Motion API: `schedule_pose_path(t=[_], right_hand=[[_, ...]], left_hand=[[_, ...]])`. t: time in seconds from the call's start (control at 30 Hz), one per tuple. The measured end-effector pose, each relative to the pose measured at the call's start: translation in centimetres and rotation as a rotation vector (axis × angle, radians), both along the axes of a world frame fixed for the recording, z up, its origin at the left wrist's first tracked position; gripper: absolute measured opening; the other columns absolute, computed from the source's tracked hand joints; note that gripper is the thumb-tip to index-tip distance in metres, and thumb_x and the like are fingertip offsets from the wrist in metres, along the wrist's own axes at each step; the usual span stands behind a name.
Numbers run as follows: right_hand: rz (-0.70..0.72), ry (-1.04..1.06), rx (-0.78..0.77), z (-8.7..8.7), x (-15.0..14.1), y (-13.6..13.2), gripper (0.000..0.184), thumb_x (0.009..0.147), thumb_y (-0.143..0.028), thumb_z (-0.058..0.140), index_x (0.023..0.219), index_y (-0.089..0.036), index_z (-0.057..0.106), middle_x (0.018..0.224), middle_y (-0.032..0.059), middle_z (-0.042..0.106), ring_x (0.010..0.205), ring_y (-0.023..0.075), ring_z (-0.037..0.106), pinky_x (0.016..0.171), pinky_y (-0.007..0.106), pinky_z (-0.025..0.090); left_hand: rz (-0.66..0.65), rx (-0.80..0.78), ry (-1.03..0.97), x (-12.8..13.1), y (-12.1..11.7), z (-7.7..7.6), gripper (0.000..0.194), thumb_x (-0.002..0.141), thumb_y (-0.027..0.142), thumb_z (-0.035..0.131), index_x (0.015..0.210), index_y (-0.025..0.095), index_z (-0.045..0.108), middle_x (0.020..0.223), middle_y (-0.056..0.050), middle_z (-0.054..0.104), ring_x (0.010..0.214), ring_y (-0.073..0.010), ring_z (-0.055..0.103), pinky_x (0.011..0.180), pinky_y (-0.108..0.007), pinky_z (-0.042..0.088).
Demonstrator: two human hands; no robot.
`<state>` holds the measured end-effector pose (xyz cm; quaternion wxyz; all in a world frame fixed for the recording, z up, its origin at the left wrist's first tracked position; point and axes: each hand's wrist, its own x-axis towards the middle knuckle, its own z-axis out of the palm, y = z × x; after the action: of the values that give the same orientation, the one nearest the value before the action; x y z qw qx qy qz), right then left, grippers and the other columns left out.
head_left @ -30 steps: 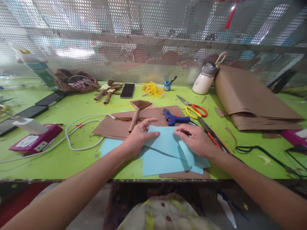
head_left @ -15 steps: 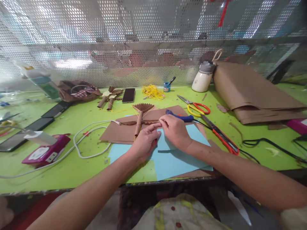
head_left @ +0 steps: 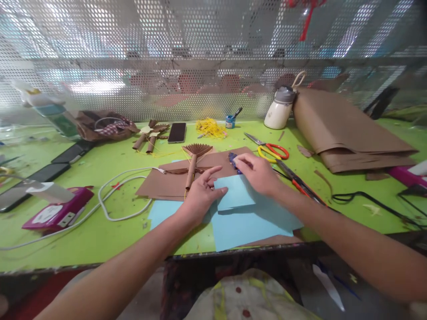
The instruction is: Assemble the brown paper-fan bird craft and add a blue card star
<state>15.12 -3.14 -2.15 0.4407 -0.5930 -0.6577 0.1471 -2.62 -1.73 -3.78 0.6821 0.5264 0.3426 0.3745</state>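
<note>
A folded light blue sheet of paper (head_left: pixel 234 192) is raised a little over larger blue paper (head_left: pixel 245 233). My left hand (head_left: pixel 204 193) holds its left edge, thumb on top and index finger stretched past the upper edge. By the top right corner, my right hand (head_left: pixel 256 173) has its fingers pinched together; whether they grip anything is hidden. Behind that hand lies a blue glue gun (head_left: pixel 232 158), partly covered. A brown paper figure with a pleated fan top (head_left: pixel 191 166) rests on brown paper sheets (head_left: pixel 156 184) beyond my left hand.
Scissors (head_left: pixel 267 149) and an orange-black cutter (head_left: pixel 298 182) lie to the right. Folded brown paper (head_left: pixel 347 133) and a white bottle (head_left: pixel 278 111) stand behind. A white cable (head_left: pixel 108 218) loops from a purple socket block (head_left: pixel 58 209). A phone (head_left: pixel 177 132) and yellow strands (head_left: pixel 210 127) lie farther back.
My right hand moved from the sheet's right side to my left fingertips at the upper edge, then back right. The raised blue sheet now shows as a smaller folded piece.
</note>
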Motion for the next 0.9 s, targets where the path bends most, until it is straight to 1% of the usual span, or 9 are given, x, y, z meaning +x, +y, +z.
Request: schedule_pose_path(t=[0.07, 0.13, 0.17, 0.23, 0.37, 0.53, 0.67, 0.77, 0.9], right_hand=[[0.086, 0.117, -0.183, 0.5, 1.9, -0.8, 0.027, 0.086, -0.037, 0.049, 0.091, -0.015, 0.063, 0.083, 0.0061, 0.066, 0.076, 0.0171, 0.059, 0.068, 0.029, 0.045], [0.181, 0.205, -0.368, 0.6, 3.3, -1.8, 0.031, 0.084, -0.043, 0.053, 0.094, -0.015, 0.063, 0.076, 0.0037, 0.064, 0.066, 0.0147, 0.057, 0.061, 0.027, 0.044], [0.223, 0.241, -0.434, 0.5, 3.6, -2.3, 0.033, 0.082, -0.045, 0.055, 0.095, -0.016, 0.063, 0.074, 0.0025, 0.063, 0.062, 0.0134, 0.056, 0.058, 0.026, 0.044], [0.28, 0.32, -0.494, 0.1, 3.7, -3.2, 0.034, 0.078, -0.046, 0.061, 0.096, -0.017, 0.062, 0.076, 0.0017, 0.063, 0.06, 0.0123, 0.055, 0.056, 0.025, 0.043], [0.278, 0.457, -0.466, -1.0, 3.0, -3.8, 0.034, 0.073, -0.042, 0.068, 0.095, -0.017, 0.063, 0.088, 0.0039, 0.067, 0.075, 0.0163, 0.06, 0.065, 0.026, 0.046], [0.222, 0.541, -0.466, -1.5, 2.6, -3.8, 0.045, 0.07, -0.037, 0.071, 0.109, -0.018, 0.059, 0.086, 0.0045, 0.067, 0.079, 0.0183, 0.061, 0.068, 0.028, 0.048], [0.202, 0.536, -0.447, -1.4, 2.8, -4.2, 0.049, 0.071, -0.036, 0.069, 0.115, -0.019, 0.054, 0.079, 0.0028, 0.065, 0.074, 0.0177, 0.061, 0.063, 0.028, 0.048], [0.199, 0.527, -0.431, -1.2, 2.8, -4.7, 0.041, 0.073, -0.035, 0.067, 0.109, -0.019, 0.055, 0.073, 0.0006, 0.062, 0.064, 0.0138, 0.057, 0.056, 0.024, 0.044], [0.183, 0.477, -0.403, -1.1, 3.0, -4.9, 0.032, 0.074, -0.033, 0.066, 0.1, -0.018, 0.054, 0.062, -0.0034, 0.055, 0.054, 0.0107, 0.049, 0.049, 0.022, 0.035]], left_hand=[[-0.023, -0.009, -0.033, -0.1, 0.0, 0.0, 0.071, 0.06, 0.018, 0.077, 0.126, 0.021, 0.05, 0.067, 0.005, 0.05, 0.058, -0.0061, 0.048, 0.055, -0.018, 0.038], [-0.044, -0.01, -0.059, -0.1, 0.0, 0.1, 0.071, 0.062, 0.018, 0.077, 0.127, 0.021, 0.048, 0.071, 0.003, 0.054, 0.062, -0.007, 0.052, 0.057, -0.018, 0.04], [-0.052, -0.014, -0.068, 0.0, 0.0, 0.2, 0.071, 0.063, 0.018, 0.076, 0.127, 0.021, 0.048, 0.073, 0.003, 0.056, 0.063, -0.0074, 0.053, 0.058, -0.019, 0.041], [-0.064, -0.023, -0.072, 0.1, -0.1, 0.3, 0.071, 0.063, 0.019, 0.076, 0.127, 0.021, 0.048, 0.076, 0.001, 0.058, 0.064, -0.008, 0.054, 0.06, -0.02, 0.043], [-0.07, -0.023, -0.056, 0.1, -0.2, 0.3, 0.07, 0.062, 0.018, 0.078, 0.125, 0.02, 0.05, 0.073, 0.002, 0.057, 0.064, -0.0078, 0.054, 0.059, -0.019, 0.042], [-0.12, -0.08, -0.082, 0.0, -0.1, 0.3, 0.065, 0.066, 0.02, 0.075, 0.125, 0.02, 0.049, 0.081, -0.001, 0.062, 0.068, -0.0103, 0.057, 0.064, -0.023, 0.044], [-0.102, -0.14, -0.06, 0.0, -0.1, 0.2, 0.063, 0.064, 0.021, 0.076, 0.122, 0.018, 0.051, 0.077, 0.0, 0.063, 0.064, -0.0103, 0.057, 0.062, -0.023, 0.044], [-0.07, -0.135, -0.059, 0.1, -0.1, 0.2, 0.058, 0.064, 0.022, 0.076, 0.117, 0.018, 0.054, 0.071, 0.003, 0.059, 0.061, -0.0084, 0.055, 0.059, -0.021, 0.042], [0.001, -0.082, -0.038, 0.1, 0.0, 0.0, 0.051, 0.063, 0.019, 0.077, 0.11, 0.017, 0.058, 0.06, 0.008, 0.046, 0.053, -0.0033, 0.044, 0.052, -0.016, 0.034]])
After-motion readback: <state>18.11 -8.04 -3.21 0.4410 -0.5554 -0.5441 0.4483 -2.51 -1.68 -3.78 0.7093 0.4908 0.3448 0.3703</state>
